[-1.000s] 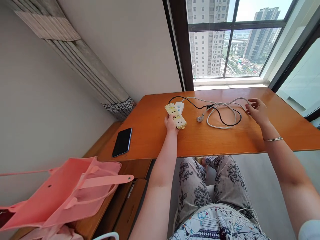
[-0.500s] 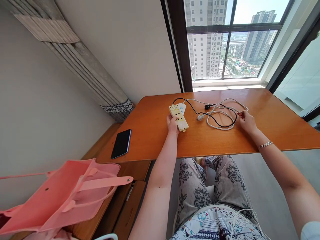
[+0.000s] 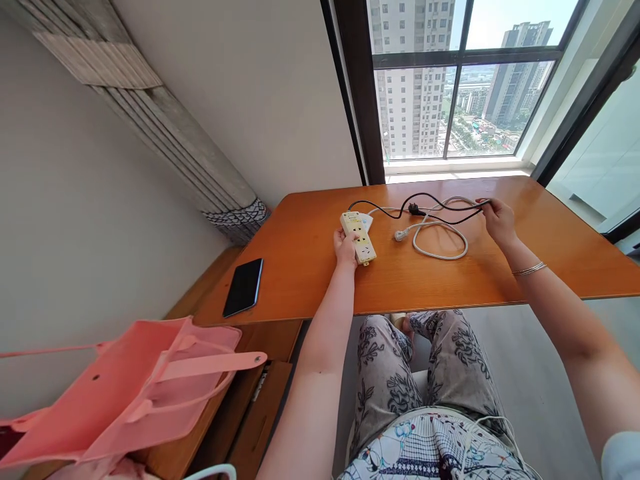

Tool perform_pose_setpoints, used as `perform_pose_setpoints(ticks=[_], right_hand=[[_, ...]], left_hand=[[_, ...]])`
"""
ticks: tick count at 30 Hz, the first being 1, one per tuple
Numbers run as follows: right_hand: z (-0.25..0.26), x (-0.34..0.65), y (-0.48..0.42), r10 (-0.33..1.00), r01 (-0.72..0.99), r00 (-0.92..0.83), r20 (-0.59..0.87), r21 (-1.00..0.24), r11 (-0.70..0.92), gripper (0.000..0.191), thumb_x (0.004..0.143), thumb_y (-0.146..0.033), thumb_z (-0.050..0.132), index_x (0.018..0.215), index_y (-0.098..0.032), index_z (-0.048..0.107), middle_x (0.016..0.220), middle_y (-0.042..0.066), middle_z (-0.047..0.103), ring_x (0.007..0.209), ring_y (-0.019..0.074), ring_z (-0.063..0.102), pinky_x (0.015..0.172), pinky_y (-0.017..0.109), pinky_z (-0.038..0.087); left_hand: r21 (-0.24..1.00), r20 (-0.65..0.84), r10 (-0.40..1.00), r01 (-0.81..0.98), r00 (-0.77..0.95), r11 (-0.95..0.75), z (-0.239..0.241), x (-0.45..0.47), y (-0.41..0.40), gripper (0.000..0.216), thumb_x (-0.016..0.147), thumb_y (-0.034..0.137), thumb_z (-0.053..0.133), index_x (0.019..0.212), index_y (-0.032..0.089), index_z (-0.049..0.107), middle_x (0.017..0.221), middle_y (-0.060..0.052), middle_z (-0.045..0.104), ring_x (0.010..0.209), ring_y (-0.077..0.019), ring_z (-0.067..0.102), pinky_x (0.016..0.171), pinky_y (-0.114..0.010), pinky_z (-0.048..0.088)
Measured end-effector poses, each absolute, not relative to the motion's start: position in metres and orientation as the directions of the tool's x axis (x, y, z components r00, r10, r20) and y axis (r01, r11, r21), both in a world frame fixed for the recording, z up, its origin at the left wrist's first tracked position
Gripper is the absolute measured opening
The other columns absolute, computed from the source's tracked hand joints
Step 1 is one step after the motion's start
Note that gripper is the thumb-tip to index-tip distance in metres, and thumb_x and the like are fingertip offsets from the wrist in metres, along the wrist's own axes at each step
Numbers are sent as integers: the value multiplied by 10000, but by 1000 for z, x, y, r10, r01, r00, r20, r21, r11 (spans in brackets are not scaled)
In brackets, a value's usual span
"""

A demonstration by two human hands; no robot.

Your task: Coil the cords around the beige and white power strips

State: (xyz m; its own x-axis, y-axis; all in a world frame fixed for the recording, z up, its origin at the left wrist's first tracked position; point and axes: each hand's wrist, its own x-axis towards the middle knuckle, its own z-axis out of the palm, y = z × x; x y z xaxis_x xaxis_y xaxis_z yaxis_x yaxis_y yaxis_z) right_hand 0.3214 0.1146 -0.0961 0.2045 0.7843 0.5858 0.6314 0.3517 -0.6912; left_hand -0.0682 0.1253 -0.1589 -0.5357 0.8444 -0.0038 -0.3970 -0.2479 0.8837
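My left hand (image 3: 346,247) grips a cream-coloured power strip (image 3: 358,237) by its left side, thumb on its face. A white block (image 3: 367,221), partly covered, lies behind the strip. From the strip's far end runs a black cord (image 3: 425,195), whose looped part my right hand (image 3: 497,220) pinches at the right, lifted off the table. The black plug (image 3: 414,209) rests near the middle. A white cord (image 3: 440,256) lies coiled on the table, and its white plug (image 3: 400,235) points left.
The wooden table (image 3: 300,287) reaches to the window (image 3: 460,100). A tablet or large phone (image 3: 243,287) with a dark screen lies at its left edge. Below on the left, a pink bag (image 3: 135,393) sits on a wooden cabinet (image 3: 260,413). My legs (image 3: 395,373) are under the table edge.
My right hand has taken hold of the black cord, raising it slightly and drawing it rightward out of the white coil. My left hand and the power strip have barely shifted.
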Motion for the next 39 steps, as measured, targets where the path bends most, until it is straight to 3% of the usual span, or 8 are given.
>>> perform_pose_setpoints(ticks=[4,10,17,21,26,28,34,39], right_hand=[[-61,314,128,740,515,282,611,-747,420,405,981,-514,400,965,-212,669,687,11,621,672,172,652,658,304,523],[-21,294,123,543,775,64,837,-385,502,307,989,-410,421,950,-228,666,878,56,678,870,215,621,774,337,473],[-17,260,106,803,909,-321,502,-74,409,317,961,-382,425,1014,-221,693,991,102,698,868,262,623,672,328,382],[-4,260,105,800,943,-205,564,-106,317,341,978,-388,386,1011,-201,669,985,124,676,859,274,609,665,338,367],[39,275,101,583,947,64,810,-234,222,396,1018,-379,288,1077,-182,627,1029,145,636,944,286,574,771,386,404],[50,275,99,556,948,50,830,-215,236,403,1021,-384,274,1083,-187,620,1032,149,629,963,286,562,803,403,406],[36,266,99,673,930,-171,719,-109,352,351,981,-412,362,997,-183,628,941,142,637,991,318,571,794,416,420],[14,299,111,689,972,-119,715,-58,228,341,933,-441,430,962,-184,651,884,142,649,977,337,601,787,462,444]], left_hand=[[889,12,842,-380,-540,-256,-156,-67,124,389,529,112,614,871,241,482,921,-2,654,885,-197,659,784,-313,536],[889,33,842,-369,-539,-272,-151,-65,120,420,545,150,646,903,252,451,982,-24,657,938,-227,662,809,-351,537],[884,25,829,-374,-559,-280,-150,-63,119,418,556,118,661,904,249,471,904,-13,660,903,-224,676,775,-334,540],[885,42,822,-360,-568,-294,-151,-62,120,399,564,109,686,883,238,483,895,-18,665,920,-218,677,774,-317,538],[903,34,826,-336,-562,-267,-149,-60,118,389,574,75,649,891,230,486,936,-37,682,956,-234,685,814,-339,544],[906,46,832,-328,-553,-268,-147,-59,117,395,574,58,622,904,228,489,934,-36,684,946,-235,688,816,-341,543],[893,50,828,-346,-558,-287,-145,-57,114,392,566,26,584,887,227,485,876,-15,676,899,-221,685,787,-322,539],[884,106,832,-331,-545,-329,-144,-56,112,396,559,39,624,886,225,499,893,-20,666,862,-202,663,778,-311,517]])
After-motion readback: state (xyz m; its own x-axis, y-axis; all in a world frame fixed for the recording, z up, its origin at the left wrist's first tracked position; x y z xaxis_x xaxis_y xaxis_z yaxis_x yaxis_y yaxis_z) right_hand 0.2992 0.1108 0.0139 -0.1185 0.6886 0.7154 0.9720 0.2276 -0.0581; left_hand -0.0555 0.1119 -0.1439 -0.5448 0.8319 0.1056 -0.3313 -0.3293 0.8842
